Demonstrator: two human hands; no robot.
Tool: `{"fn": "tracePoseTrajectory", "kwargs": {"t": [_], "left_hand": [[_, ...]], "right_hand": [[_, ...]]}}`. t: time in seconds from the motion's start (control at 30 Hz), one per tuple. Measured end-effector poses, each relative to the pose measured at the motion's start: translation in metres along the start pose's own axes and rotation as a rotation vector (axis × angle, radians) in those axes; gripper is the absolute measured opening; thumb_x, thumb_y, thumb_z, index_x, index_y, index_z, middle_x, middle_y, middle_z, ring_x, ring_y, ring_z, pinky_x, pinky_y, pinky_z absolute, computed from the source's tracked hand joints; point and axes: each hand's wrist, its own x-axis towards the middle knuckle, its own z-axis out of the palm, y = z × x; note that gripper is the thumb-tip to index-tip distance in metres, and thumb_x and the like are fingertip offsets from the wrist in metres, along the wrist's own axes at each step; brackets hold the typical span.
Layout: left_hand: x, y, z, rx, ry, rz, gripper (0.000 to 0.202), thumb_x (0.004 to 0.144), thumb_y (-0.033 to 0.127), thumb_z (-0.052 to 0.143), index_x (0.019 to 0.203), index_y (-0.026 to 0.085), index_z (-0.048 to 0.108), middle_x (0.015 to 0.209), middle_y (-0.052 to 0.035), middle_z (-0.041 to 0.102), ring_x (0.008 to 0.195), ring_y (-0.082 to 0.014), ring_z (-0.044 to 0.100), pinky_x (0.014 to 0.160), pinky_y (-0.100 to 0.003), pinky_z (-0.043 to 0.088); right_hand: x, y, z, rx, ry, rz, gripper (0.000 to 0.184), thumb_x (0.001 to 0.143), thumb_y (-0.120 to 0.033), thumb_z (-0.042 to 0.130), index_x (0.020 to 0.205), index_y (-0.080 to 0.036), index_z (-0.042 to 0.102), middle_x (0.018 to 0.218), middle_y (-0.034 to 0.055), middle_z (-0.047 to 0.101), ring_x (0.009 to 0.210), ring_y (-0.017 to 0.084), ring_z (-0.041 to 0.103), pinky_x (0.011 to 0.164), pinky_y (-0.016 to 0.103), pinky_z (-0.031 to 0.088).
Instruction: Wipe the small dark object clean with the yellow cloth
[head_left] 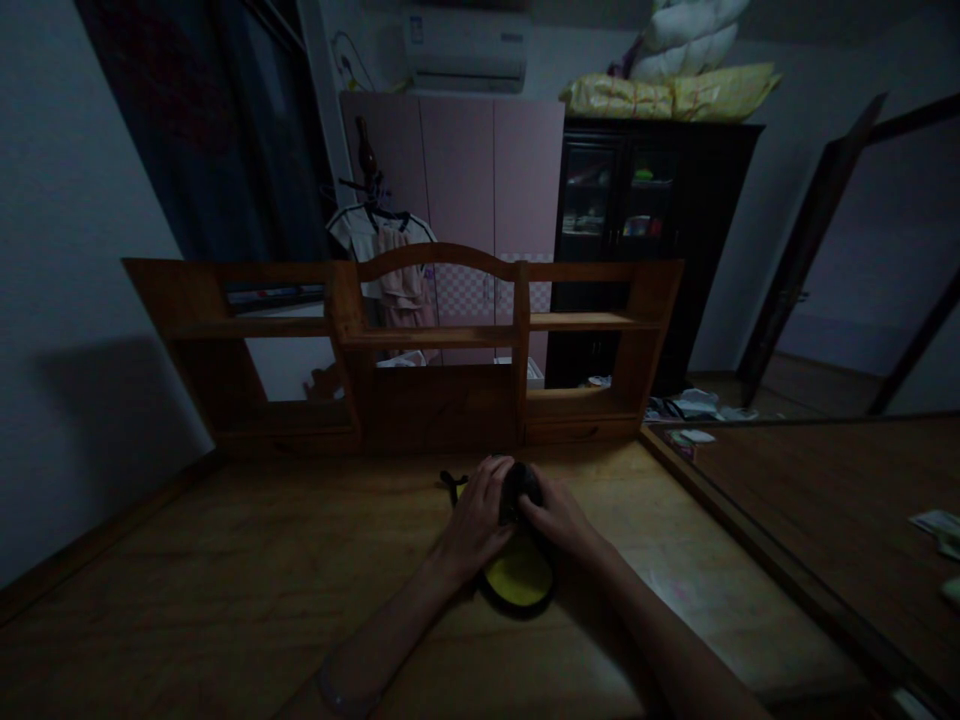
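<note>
My left hand (480,515) and my right hand (559,515) meet over a small dark object (519,485) on the wooden desk (225,590). Both hands have fingers curled around that dark object; the dim light hides what it is. Beneath them lies a flat yellow piece with a black rim (520,580), partly covered by my wrists. A thin black strap (450,483) trails out to the left of my left hand.
A wooden shelf unit (405,340) stands along the desk's back edge. A second dark table (840,520) with papers adjoins on the right. Behind are a pink wardrobe (480,170), a dark cabinet (645,220) and an air conditioner (465,45).
</note>
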Motion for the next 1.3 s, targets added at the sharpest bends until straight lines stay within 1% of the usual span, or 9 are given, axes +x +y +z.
{"fn": "tracePoseTrajectory", "kwargs": {"t": [0.13, 0.23, 0.4, 0.57, 0.77, 0.87, 1.03, 1.2, 1.3], "left_hand": [[0.000, 0.002, 0.000, -0.009, -0.003, 0.017, 0.075, 0.084, 0.038, 0.061, 0.144, 0.015, 0.022, 0.142, -0.0160, 0.035, 0.137, -0.0301, 0.027, 0.112, -0.052, 0.028], [0.000, 0.001, -0.002, 0.002, 0.027, 0.047, 0.074, 0.087, 0.043, 0.056, 0.144, 0.013, 0.021, 0.142, -0.0171, 0.035, 0.137, -0.0301, 0.027, 0.113, -0.053, 0.026], [0.000, 0.002, -0.005, 0.050, 0.085, 0.111, 0.068, 0.091, 0.041, 0.049, 0.145, 0.013, 0.020, 0.142, -0.0175, 0.034, 0.137, -0.0294, 0.027, 0.114, -0.055, 0.024], [0.001, 0.007, -0.007, 0.135, 0.113, 0.131, 0.066, 0.091, 0.032, 0.051, 0.146, 0.014, 0.019, 0.143, -0.0166, 0.034, 0.137, -0.0278, 0.027, 0.113, -0.054, 0.026], [0.006, 0.010, -0.008, 0.115, -0.012, 0.046, 0.078, 0.083, 0.029, 0.063, 0.146, 0.015, 0.018, 0.145, -0.0145, 0.033, 0.139, -0.0292, 0.024, 0.114, -0.054, 0.025], [0.007, 0.010, -0.007, 0.082, -0.068, 0.020, 0.078, 0.079, 0.020, 0.066, 0.144, 0.019, 0.024, 0.143, -0.0112, 0.036, 0.137, -0.0279, 0.027, 0.115, -0.052, 0.026], [0.010, 0.012, -0.006, 0.024, -0.078, 0.014, 0.078, 0.077, 0.012, 0.064, 0.144, 0.021, 0.024, 0.141, -0.0105, 0.038, 0.135, -0.0261, 0.031, 0.112, -0.049, 0.031], [0.014, 0.011, -0.010, 0.034, -0.064, 0.042, 0.078, 0.078, 0.012, 0.061, 0.145, 0.023, 0.022, 0.143, -0.0109, 0.037, 0.136, -0.0263, 0.032, 0.109, -0.049, 0.035], [0.013, 0.008, -0.011, 0.069, -0.038, 0.052, 0.077, 0.080, 0.015, 0.061, 0.145, 0.020, 0.020, 0.143, -0.0134, 0.036, 0.136, -0.0273, 0.033, 0.109, -0.049, 0.036]], "right_hand": [[-0.001, 0.002, 0.002, 0.083, -0.009, -0.023, 0.036, 0.085, -0.023, 0.050, 0.121, -0.017, 0.050, 0.103, 0.0087, 0.068, 0.088, 0.021, 0.063, 0.076, 0.029, 0.047], [0.000, 0.002, 0.004, 0.110, 0.005, -0.024, 0.036, 0.087, -0.025, 0.048, 0.122, -0.017, 0.052, 0.105, 0.0095, 0.068, 0.092, 0.023, 0.064, 0.078, 0.031, 0.047], [0.001, -0.003, 0.003, 0.128, 0.025, -0.027, 0.025, 0.091, -0.029, 0.046, 0.107, -0.018, 0.062, 0.094, 0.0067, 0.072, 0.080, 0.021, 0.066, 0.068, 0.027, 0.047], [-0.001, -0.005, 0.001, -0.039, 0.099, -0.013, 0.024, 0.090, -0.032, 0.048, 0.088, -0.017, 0.067, 0.076, 0.0068, 0.072, 0.064, 0.020, 0.065, 0.057, 0.024, 0.040], [-0.002, 0.004, 0.008, -0.226, 0.164, -0.008, 0.020, 0.086, -0.024, 0.049, 0.096, -0.016, 0.065, 0.080, 0.0084, 0.073, 0.066, 0.020, 0.067, 0.057, 0.024, 0.037], [-0.002, 0.008, 0.011, -0.295, 0.146, -0.043, 0.023, 0.088, -0.022, 0.046, 0.102, -0.016, 0.063, 0.081, 0.0084, 0.073, 0.065, 0.019, 0.066, 0.057, 0.025, 0.036], [-0.001, 0.006, 0.007, -0.356, 0.129, -0.058, 0.026, 0.093, -0.022, 0.039, 0.106, -0.016, 0.060, 0.084, 0.0089, 0.073, 0.066, 0.019, 0.066, 0.057, 0.026, 0.035], [-0.001, 0.000, 0.004, -0.349, 0.154, -0.014, 0.024, 0.094, -0.025, 0.037, 0.103, -0.017, 0.058, 0.079, 0.0074, 0.071, 0.063, 0.019, 0.065, 0.055, 0.026, 0.033], [-0.002, -0.004, 0.004, -0.312, 0.171, 0.002, 0.023, 0.093, -0.024, 0.036, 0.102, -0.017, 0.056, 0.079, 0.0073, 0.070, 0.064, 0.019, 0.064, 0.056, 0.026, 0.034]]}}
